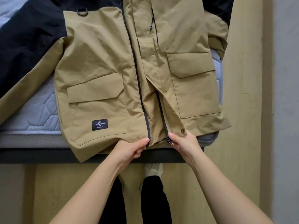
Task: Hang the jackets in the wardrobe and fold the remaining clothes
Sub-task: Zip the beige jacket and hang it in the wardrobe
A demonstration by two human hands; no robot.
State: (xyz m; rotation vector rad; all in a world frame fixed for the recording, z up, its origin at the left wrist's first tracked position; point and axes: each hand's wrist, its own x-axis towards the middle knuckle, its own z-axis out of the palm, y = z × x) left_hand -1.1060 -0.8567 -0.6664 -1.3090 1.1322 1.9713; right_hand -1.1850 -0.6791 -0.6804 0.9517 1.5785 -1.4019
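On the mattress (32,113) edge, both hands pinch the jacket (100,65) hem.

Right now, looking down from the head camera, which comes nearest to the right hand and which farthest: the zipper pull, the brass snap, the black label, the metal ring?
From the right hand:
1. Zipper pull, at its fingertips.
2. Brass snap, just above it.
3. Black label, on the left panel.
4. Metal ring, at the top left.

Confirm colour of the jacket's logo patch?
Black with white lettering; the logo patch shows in the head view.
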